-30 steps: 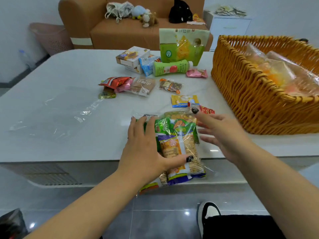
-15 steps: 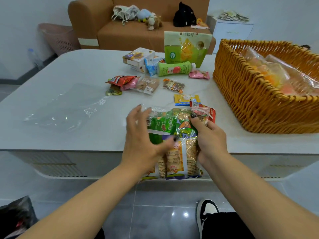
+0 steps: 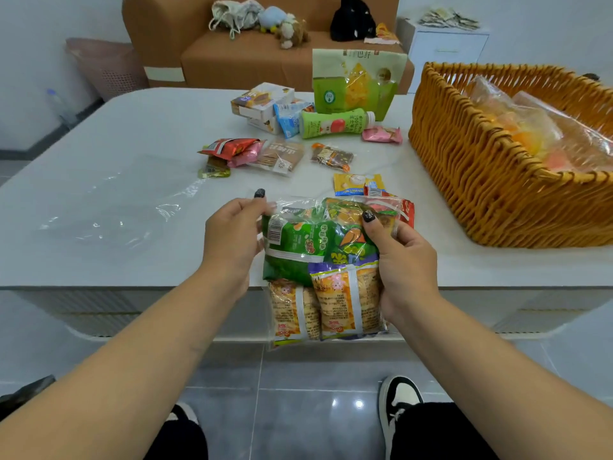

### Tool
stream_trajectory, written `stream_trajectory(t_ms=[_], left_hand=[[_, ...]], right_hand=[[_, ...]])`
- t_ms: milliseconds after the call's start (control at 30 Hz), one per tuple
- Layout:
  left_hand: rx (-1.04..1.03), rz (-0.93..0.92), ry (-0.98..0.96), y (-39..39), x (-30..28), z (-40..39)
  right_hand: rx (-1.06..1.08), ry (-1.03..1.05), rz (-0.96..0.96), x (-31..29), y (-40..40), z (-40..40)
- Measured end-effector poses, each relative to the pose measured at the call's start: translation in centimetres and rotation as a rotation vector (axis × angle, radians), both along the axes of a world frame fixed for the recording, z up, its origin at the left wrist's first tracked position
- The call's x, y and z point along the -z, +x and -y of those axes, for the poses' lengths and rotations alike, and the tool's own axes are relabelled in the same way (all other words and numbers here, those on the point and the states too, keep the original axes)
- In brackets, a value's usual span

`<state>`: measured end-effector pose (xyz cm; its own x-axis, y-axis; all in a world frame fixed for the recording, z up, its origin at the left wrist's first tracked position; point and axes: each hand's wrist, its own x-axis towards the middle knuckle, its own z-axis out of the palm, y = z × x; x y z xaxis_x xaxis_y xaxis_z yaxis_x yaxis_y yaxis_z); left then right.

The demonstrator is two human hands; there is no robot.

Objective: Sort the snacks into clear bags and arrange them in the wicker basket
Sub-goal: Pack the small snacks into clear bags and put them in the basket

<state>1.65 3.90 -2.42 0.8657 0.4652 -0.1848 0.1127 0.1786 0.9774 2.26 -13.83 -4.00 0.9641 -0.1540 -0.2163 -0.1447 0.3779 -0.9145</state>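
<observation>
Both hands up at the near table edge (image 3: 139,280), left hand (image 3: 232,240) pinching the top corner of a stuffed clear bag (image 3: 326,270), right hand (image 3: 403,260) curled around its other side, loose snacks (image 3: 278,157) scattered further back, wicker basket (image 3: 471,167) off right with filled bags inside

left hand (image 3: 232,239) + right hand (image 3: 403,260) grip filled bag (image 3: 323,270) | table (image 3: 139,134) edge | basket (image 3: 481,180) right, holds bags

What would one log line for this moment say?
step: bagging | left hand: holds bag | right hand: holds bag | basket: partly filled
</observation>
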Motion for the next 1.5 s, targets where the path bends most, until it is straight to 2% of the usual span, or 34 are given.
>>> stream_trajectory(t_ms=[67, 133, 333, 533, 767, 933, 1100, 1167, 1300, 1500], left_hand=[[0.048, 0.025, -0.183, -0.2, -0.4, 0.1], [0.046, 0.040, -0.241, -0.3, -0.2, -0.1], [-0.045, -0.009, -0.238, -0.4, 0.4, 0.1], [-0.147, 0.043, -0.151, -0.4, 0.7, 0.2], [-0.246, 0.086, -0.200, -1.2, 1.5, 1.0], [-0.115, 0.084, -0.038, -0.7, 0.8, 0.1], [0.160, -0.053, -0.154, -0.6, 0.1, 0.4], [0.215, -0.069, -0.132, -0.8, 0.1, 0.6], [0.195, -0.070, -0.145, -1.1, 0.1, 0.5], [0.097, 0.056, -0.174, -1.3, 0.0, 0.9]], right_hand=[[0.005, 0.032, -0.022, -0.1, 0.1, 0.2], [0.002, 0.050, -0.036, -0.1, 0.1, 0.3], [-0.009, 0.058, -0.040, -0.2, 0.1, 0.5], [-0.016, 0.050, -0.033, -0.3, 0.1, 0.8], [-0.018, 0.021, -0.021, -0.2, 0.2, 0.6], [-0.037, 0.016, 0.010, -0.3, 0.3, 0.7], [-0.096, -0.013, 0.073, -0.4, 0.1, 0.6], [-0.099, -0.015, 0.078, -0.5, 0.1, 0.6], [-0.103, 0.000, 0.051, -0.5, 0.2, 0.7], [-0.043, 0.090, 0.003, -0.4, 0.6, 0.4]])
